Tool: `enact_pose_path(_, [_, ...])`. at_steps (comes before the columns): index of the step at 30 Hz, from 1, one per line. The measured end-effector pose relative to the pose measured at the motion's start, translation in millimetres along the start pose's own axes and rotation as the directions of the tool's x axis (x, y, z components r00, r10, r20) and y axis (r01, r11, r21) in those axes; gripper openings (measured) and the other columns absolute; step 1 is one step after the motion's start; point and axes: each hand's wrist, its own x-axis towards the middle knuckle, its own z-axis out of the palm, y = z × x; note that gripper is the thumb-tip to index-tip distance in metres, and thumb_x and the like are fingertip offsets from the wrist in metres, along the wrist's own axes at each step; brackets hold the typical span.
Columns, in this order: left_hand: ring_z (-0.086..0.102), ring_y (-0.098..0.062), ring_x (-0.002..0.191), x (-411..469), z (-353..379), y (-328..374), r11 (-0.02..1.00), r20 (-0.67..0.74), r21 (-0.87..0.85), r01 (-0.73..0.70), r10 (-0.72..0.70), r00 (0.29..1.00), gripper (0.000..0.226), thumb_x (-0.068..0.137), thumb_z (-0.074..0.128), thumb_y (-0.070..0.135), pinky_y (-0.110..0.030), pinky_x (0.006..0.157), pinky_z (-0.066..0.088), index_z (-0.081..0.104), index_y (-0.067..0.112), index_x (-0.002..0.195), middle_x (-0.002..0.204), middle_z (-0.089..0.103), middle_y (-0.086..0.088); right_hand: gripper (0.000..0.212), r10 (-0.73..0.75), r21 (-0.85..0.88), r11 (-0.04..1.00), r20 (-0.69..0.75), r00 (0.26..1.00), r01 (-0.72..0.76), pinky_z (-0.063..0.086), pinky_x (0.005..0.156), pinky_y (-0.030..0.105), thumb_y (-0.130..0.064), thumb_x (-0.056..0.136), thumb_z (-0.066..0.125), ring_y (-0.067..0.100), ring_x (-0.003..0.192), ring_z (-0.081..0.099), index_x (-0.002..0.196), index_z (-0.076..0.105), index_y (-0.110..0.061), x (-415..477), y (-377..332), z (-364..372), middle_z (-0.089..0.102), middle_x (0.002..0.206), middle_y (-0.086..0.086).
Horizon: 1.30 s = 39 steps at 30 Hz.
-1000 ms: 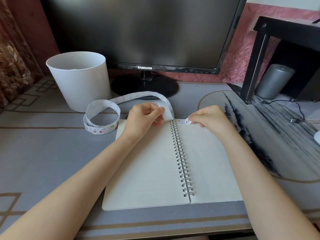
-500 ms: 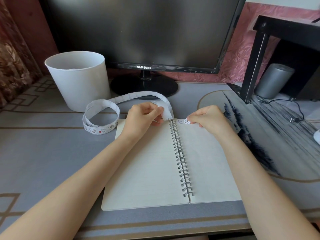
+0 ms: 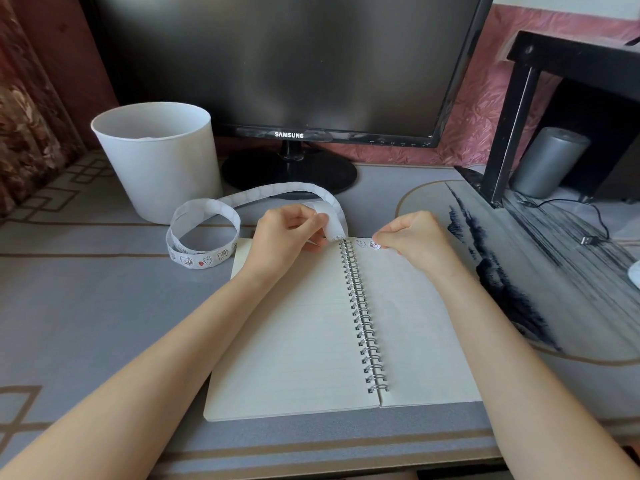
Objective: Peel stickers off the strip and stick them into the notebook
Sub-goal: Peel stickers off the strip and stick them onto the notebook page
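An open spiral notebook [image 3: 298, 334] lies flat on the desk in front of me. A long white sticker strip [image 3: 204, 233] loops from the left side of the desk up to the notebook's top edge. My left hand [image 3: 287, 233] pinches the strip's end just left of the spiral. My right hand [image 3: 412, 237] pinches a small round sticker [image 3: 375, 245] at the top of the right page, touching the paper. Another sticker [image 3: 361, 243] sits on the page just left of it, near the spiral.
A white bucket [image 3: 159, 164] stands at the back left. A black monitor [image 3: 287, 64] on its round stand [image 3: 289, 171] is behind the notebook. A dark-patterned mat [image 3: 554, 278] covers the desk's right side, with a black shelf leg [image 3: 509, 133], grey cylinder [image 3: 550, 161] and cable [image 3: 588, 237].
The right hand has lowered the round sticker slightly onto the top of the right page. The left hand keeps its hold on the strip end.
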Motion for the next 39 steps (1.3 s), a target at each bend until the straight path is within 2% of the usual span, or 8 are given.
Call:
enact_pose_path(6, [0.064, -0.009, 0.06, 0.1, 0.3, -0.6, 1.0, -0.001, 0.001, 0.0, 0.0, 1.0, 0.019, 0.091, 0.062, 0.014, -0.023, 0.065, 0.057, 0.065, 0.004, 0.075, 0.067, 0.067, -0.005, 0.016, -0.003, -0.027, 1.0, -0.009, 1.0, 0.002, 0.05, 0.072, 0.037, -0.021, 0.067, 0.075, 0.02, 0.065, 0.061, 0.056, 0.064, -0.024, 6.6, 5.9, 3.1, 0.067, 0.063, -0.005])
enact_pose_path(10, [0.064, -0.008, 0.06, 0.4, 0.2, -1.0, 1.0, 0.001, 0.002, -0.001, 0.001, 1.0, 0.019, 0.091, 0.062, 0.014, -0.024, 0.066, 0.057, 0.065, 0.002, 0.076, 0.067, 0.067, -0.005, 0.018, -0.018, -0.033, 0.999, -0.012, 1.0, 0.018, 0.05, 0.079, 0.038, -0.021, 0.069, 0.078, 0.021, 0.076, 0.063, 0.065, 0.061, -0.025, 7.2, 6.8, 2.7, 0.062, 0.068, -0.009])
enact_pose_path(18, [0.066, -0.012, 0.063, 0.1, -0.1, -1.9, 1.0, 0.008, 0.017, -0.006, 0.006, 1.0, 0.02, 0.091, 0.062, 0.016, -0.025, 0.068, 0.057, 0.066, 0.002, 0.077, 0.064, 0.067, 0.0, 0.012, 0.013, 0.037, 0.999, 0.051, 0.999, -0.015, 0.044, 0.069, 0.026, -0.003, 0.082, 0.066, 0.014, 0.075, 0.056, 0.091, 0.067, -0.012, 9.3, 9.2, -3.5, 0.058, 0.075, -0.006])
enact_pose_path(23, [0.064, -0.007, 0.06, -0.1, 0.9, -1.4, 1.0, 0.008, 0.013, -0.01, 0.01, 1.0, 0.021, 0.092, 0.062, 0.015, -0.023, 0.066, 0.057, 0.065, -0.002, 0.08, 0.064, 0.066, -0.001, 0.014, -0.016, 0.055, 0.998, 0.03, 0.999, 0.014, 0.045, 0.068, 0.028, -0.021, 0.076, 0.077, 0.01, 0.067, 0.056, 0.08, 0.063, -0.018, 8.0, 9.6, -0.9, 0.059, 0.072, -0.007])
enact_pose_path(27, [0.065, -0.011, 0.062, 0.2, 0.4, -1.6, 1.0, 0.013, 0.021, -0.009, 0.009, 1.0, 0.021, 0.092, 0.062, 0.016, -0.026, 0.068, 0.058, 0.066, 0.003, 0.076, 0.064, 0.067, 0.0, 0.011, -0.027, 0.034, 0.999, 0.035, 0.999, 0.025, 0.044, 0.063, 0.026, -0.011, 0.079, 0.072, 0.013, 0.066, 0.055, 0.08, 0.063, -0.017, 9.2, 9.7, 1.0, 0.059, 0.07, -0.006])
enact_pose_path(32, [0.065, -0.012, 0.063, -0.2, 0.3, -1.2, 1.0, 0.02, 0.009, -0.008, 0.007, 1.0, 0.022, 0.092, 0.062, 0.016, -0.026, 0.068, 0.057, 0.065, 0.009, 0.072, 0.062, 0.066, 0.002, 0.025, -0.014, 0.017, 1.0, 0.042, 0.999, 0.014, 0.042, 0.06, 0.025, -0.007, 0.083, 0.066, 0.008, 0.061, 0.052, 0.068, 0.061, -0.026, 13.0, 12.0, 0.0, 0.059, 0.068, -0.007])
enact_pose_path(36, [0.067, -0.016, 0.065, -0.4, -0.1, -0.5, 1.0, 0.026, 0.003, -0.007, 0.007, 1.0, 0.022, 0.092, 0.061, 0.018, -0.029, 0.071, 0.058, 0.064, 0.008, 0.073, 0.07, 0.069, -0.006, 0.023, -0.004, -0.057, 0.998, 0.076, 0.997, 0.009, 0.045, 0.068, 0.027, -0.008, 0.083, 0.064, 0.012, 0.066, 0.054, 0.069, 0.062, -0.025, 15.8, 8.9, -1.4, 0.06, 0.07, -0.007])
enact_pose_path(39, [0.069, -0.021, 0.066, 0.6, -1.1, -0.2, 1.0, 0.016, -0.017, -0.012, 0.012, 1.0, 0.022, 0.093, 0.061, 0.019, -0.032, 0.069, 0.057, 0.061, 0.013, 0.071, 0.074, 0.071, -0.01, 0.018, 0.017, -0.12, 0.993, 0.125, 0.992, -0.002, 0.039, 0.045, 0.011, -0.008, 0.087, 0.059, 0.011, 0.057, 0.052, 0.075, 0.06, -0.022, 14.3, -2.4, -8.0, 0.058, 0.072, -0.006])
